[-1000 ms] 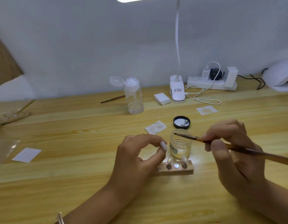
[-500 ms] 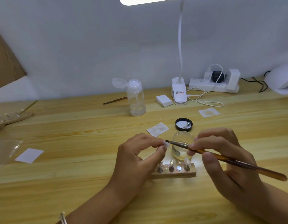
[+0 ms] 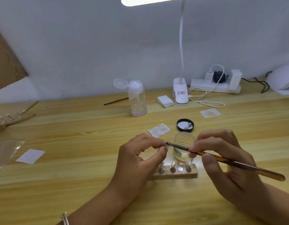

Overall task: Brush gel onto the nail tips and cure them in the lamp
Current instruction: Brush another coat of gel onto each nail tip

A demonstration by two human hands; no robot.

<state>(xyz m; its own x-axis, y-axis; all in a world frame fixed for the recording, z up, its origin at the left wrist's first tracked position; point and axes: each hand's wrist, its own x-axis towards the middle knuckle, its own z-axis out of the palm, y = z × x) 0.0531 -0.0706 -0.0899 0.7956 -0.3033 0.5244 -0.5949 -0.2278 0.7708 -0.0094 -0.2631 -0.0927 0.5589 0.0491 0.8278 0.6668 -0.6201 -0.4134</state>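
Since a second earlier, the brush (image 3: 237,164) had swung left from over the gel jar (image 3: 184,140) to the nail tip (image 3: 168,145).
The left hand (image 3: 140,158) pinched the clear nail tip between thumb and forefinger above the wooden holder (image 3: 176,175). The right hand (image 3: 221,159) gripped the brush like a pen, bristles touching the tip. The black lid (image 3: 185,125) lay behind the open jar. A red-and-black label on the desk lamp's clip base (image 3: 180,95) was too small to read. The white curing lamp (image 3: 283,80) sat far right.
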